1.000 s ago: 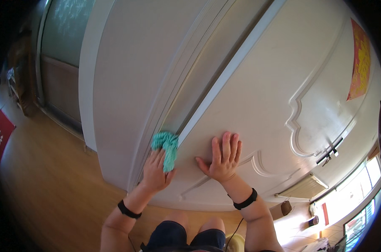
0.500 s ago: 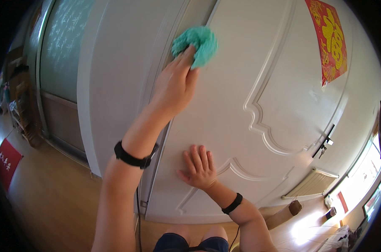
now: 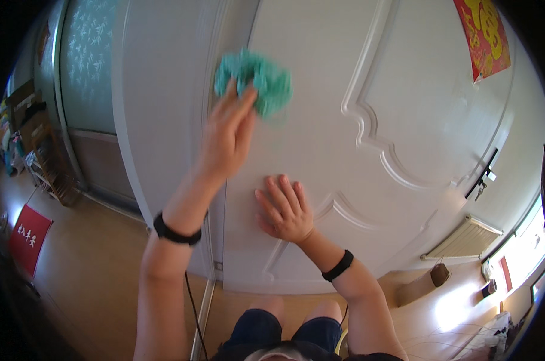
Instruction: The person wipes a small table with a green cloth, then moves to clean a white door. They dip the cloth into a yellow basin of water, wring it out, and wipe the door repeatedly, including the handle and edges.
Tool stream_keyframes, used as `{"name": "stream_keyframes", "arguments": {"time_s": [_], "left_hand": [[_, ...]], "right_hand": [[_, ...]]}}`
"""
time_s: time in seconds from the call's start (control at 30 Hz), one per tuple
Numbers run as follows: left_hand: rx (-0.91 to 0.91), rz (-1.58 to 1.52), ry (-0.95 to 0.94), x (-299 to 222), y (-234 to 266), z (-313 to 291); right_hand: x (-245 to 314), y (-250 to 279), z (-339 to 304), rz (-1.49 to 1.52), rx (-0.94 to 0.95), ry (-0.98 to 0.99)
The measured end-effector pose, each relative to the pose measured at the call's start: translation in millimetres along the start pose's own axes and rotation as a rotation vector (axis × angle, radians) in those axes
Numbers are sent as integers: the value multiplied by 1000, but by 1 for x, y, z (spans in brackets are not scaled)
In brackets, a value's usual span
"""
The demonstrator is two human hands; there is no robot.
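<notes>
A crumpled teal cloth [image 3: 263,84] is pressed against the upper hinge-side part of a white panelled door [image 3: 308,138]. My left hand [image 3: 227,135], slightly blurred, holds the cloth under its fingers near the door's left edge and the frame beside it. Lower down, my right hand [image 3: 287,210] lies flat on the door with its fingers spread, and nothing is in it. Each wrist has a black band round it.
At the door's right side are a black handle [image 3: 483,174] with keys and a red-gold paper decoration [image 3: 486,39]. Left stand a frosted glass door [image 3: 89,72] and a wooden rack [image 3: 50,168]. A red mat [image 3: 30,240] lies on the floor. A radiator [image 3: 465,237] is at right.
The view has shifted, with the door's handle and paper decoration now farther right. My left hand and the cloth are a little lower and farther left. My right hand stays flat on the door.
</notes>
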State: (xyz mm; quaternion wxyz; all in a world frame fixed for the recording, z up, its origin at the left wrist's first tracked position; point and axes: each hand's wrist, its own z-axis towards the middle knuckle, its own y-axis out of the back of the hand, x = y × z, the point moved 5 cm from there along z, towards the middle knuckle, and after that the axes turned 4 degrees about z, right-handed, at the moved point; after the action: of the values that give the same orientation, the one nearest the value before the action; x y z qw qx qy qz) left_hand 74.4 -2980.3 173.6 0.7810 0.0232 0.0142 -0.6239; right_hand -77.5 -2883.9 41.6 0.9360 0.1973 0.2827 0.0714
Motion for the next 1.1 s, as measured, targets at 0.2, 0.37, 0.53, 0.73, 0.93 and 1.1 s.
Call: {"name": "stream_keyframes", "arguments": {"time_s": [0.2,0.37,0.53,0.73,0.93,1.1], "left_hand": [[53,154,143,3,5,-75],[230,191,216,-25,18,-198],[194,252,95,-18,9,-113],[227,354,167,-26,5,-100],[341,518,64,-68,12,-188],[242,626,-82,-49,-11,-79]], "right_hand": [[-15,26,-14,577,-265,-146],[-2,58,-45,653,-251,-292],[-15,79,-71,602,-193,-483],[-31,90,-100,598,-199,-623],[-15,98,-144,702,-56,-739],[-15,98,-156,741,74,-786]]}}
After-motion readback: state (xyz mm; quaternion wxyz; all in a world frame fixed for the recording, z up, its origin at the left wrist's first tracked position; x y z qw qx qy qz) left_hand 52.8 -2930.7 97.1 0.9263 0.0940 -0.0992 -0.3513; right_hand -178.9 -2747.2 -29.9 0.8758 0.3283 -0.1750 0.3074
